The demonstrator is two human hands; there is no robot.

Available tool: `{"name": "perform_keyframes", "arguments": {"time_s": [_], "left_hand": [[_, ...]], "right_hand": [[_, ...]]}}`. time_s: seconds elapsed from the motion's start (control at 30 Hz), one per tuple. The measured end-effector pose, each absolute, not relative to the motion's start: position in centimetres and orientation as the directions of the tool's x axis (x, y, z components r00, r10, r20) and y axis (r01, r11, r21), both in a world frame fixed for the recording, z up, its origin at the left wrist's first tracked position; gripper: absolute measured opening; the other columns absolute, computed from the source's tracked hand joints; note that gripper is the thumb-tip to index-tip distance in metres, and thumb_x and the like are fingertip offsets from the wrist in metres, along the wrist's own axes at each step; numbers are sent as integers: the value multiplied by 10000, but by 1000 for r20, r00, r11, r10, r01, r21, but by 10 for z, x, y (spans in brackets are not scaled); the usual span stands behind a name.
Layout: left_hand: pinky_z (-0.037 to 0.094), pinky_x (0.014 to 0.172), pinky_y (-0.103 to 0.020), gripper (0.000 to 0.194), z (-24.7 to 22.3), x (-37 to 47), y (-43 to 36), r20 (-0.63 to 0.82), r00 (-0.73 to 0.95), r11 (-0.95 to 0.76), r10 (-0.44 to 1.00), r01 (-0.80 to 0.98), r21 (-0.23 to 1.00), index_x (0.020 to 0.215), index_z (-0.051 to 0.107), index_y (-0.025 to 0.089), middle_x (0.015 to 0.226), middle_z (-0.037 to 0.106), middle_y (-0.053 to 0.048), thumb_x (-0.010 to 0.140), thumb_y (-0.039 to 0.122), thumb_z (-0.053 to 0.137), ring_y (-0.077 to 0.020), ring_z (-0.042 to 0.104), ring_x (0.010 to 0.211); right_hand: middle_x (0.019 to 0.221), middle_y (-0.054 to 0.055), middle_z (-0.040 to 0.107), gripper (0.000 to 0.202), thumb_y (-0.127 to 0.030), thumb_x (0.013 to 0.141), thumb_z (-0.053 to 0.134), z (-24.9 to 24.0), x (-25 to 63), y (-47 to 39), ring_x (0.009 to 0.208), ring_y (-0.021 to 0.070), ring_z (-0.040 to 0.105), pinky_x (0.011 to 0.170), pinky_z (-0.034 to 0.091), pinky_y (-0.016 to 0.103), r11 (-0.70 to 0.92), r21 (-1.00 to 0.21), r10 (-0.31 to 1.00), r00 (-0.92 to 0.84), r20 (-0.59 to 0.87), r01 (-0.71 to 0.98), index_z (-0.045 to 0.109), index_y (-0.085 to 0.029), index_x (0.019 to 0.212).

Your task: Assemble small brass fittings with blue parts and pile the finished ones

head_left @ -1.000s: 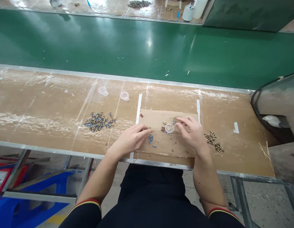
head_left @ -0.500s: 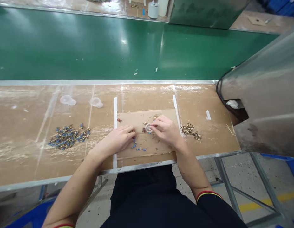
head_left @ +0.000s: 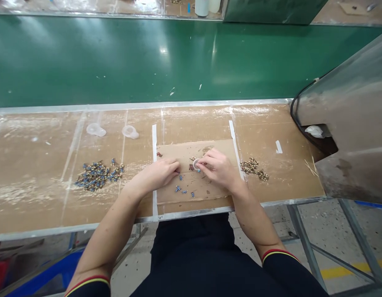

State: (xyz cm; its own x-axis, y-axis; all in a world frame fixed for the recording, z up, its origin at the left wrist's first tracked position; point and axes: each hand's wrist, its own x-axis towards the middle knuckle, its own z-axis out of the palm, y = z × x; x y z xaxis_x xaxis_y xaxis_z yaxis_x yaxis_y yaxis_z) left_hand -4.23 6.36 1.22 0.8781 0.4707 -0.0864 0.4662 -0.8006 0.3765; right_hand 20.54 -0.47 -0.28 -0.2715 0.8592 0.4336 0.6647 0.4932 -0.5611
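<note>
My right hand (head_left: 220, 169) is closed in a pinch on a small whitish round piece (head_left: 196, 164), low over the cardboard sheet (head_left: 209, 187). A light-blue bit shows at the piece's lower edge. My left hand (head_left: 161, 173) is closed too, thumb and forefinger together above the sheet's left part. Whatever is between those fingertips is too small and hidden to make out. Several small blue-and-brass pieces (head_left: 184, 192) lie on the sheet just in front of me. Dark red bits (head_left: 191, 167) are beside the round piece.
A heap of blue-and-brass pieces (head_left: 96, 175) lies at the left, with brass-coloured pieces (head_left: 252, 166) at the right. Two translucent plastic cups (head_left: 96, 130) stand behind the heap. Beyond the table runs a green belt (head_left: 116, 62). A metal housing (head_left: 357, 119) bounds the right side.
The blue pieces on the sheet lie differently, with more showing near my left hand. Both hands keep their pinches, the right still on the round piece. The view has shifted slightly.
</note>
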Motion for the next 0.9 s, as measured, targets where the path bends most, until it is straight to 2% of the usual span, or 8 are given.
{"name": "perform_keyframes", "arguments": {"time_s": [0.17,0.3,0.47,0.67,0.77,0.9], "left_hand": [[481,624,-271,227,21,-41,62,42,855,-792,517,459,403,875,645,176,771,675,-32,987,143,450,-161,644,685],[527,653,-255,146,33,-37,50,249,789,-759,561,370,536,1016,662,182,809,719,-18,1010,196,517,-147,688,716],[587,712,-211,115,33,-25,28,396,639,-672,659,264,692,1010,668,186,859,772,-10,965,115,589,-113,735,743],[646,802,-235,227,4,-13,18,457,445,-571,770,161,805,1162,632,190,931,809,-30,950,109,627,-136,796,842],[662,837,-262,267,-5,-9,16,473,414,-562,778,122,818,1216,583,196,965,810,-36,964,118,620,-148,806,884],[666,852,-263,355,-11,-6,12,538,420,-634,731,129,762,1297,516,204,984,808,-38,975,138,649,-149,811,897]], "right_hand": [[773,45,688,217,-247,1000,602,0,205,-6,776,184,606,715,501,327,479,-559,864,-250,438,677,740,-203,839],[735,35,678,211,-234,993,613,2,203,-5,749,179,608,679,487,315,510,-537,840,-256,478,671,722,-200,816],[729,29,683,184,-212,969,641,6,204,-5,718,169,619,644,501,305,513,-521,824,-220,523,682,701,-201,795],[744,-4,710,117,-199,941,678,22,206,-14,662,143,644,573,501,293,447,-619,787,45,615,646,699,-232,830],[728,-17,698,97,-218,940,687,26,203,-19,622,134,626,536,484,287,506,-646,740,97,666,572,697,-249,849],[725,-14,692,80,-255,955,680,27,197,-22,611,140,618,533,485,302,546,-666,735,91,672,509,704,-266,880]]}}
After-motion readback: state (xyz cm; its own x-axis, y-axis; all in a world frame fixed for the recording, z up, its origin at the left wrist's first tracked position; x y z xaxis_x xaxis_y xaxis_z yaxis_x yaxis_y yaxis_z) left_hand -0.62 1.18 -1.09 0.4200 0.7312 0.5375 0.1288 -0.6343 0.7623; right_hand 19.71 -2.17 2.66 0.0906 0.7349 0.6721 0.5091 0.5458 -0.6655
